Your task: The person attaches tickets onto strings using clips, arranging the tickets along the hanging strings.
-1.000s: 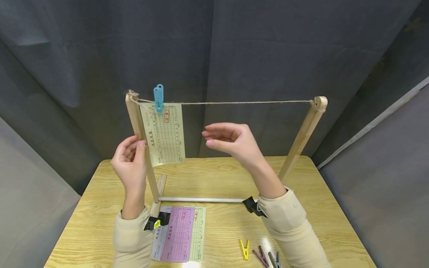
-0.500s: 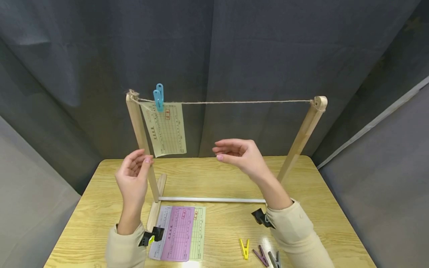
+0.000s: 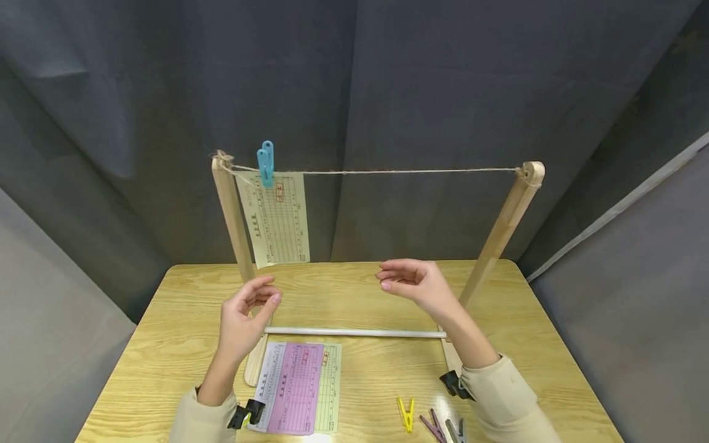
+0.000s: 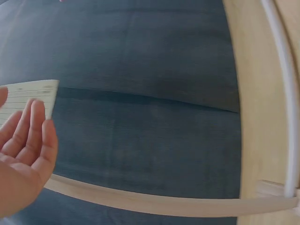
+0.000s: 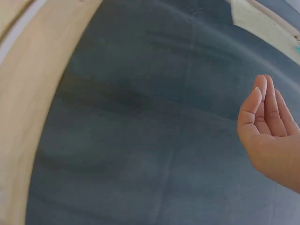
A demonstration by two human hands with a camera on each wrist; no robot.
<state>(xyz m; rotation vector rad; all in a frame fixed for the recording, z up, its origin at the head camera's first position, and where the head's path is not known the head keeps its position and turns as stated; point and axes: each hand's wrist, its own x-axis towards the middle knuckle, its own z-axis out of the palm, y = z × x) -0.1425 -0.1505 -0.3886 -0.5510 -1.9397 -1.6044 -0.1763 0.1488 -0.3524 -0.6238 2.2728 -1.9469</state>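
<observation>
Before grey curtains (image 3: 432, 80), the paper slip (image 3: 284, 227) hangs beyond loosely curled, empty fingers (image 3: 255, 285).

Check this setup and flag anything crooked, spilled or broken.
Nothing stands out: the pale yellow printed paper form hangs from the thin brown twine by a blue plastic clip, and the overlapping printed paper sheets lie flat on the wood-grain table.

Head view looks forward, down; nearer wrist views share the hanging paper (image 4: 33, 89)
</observation>
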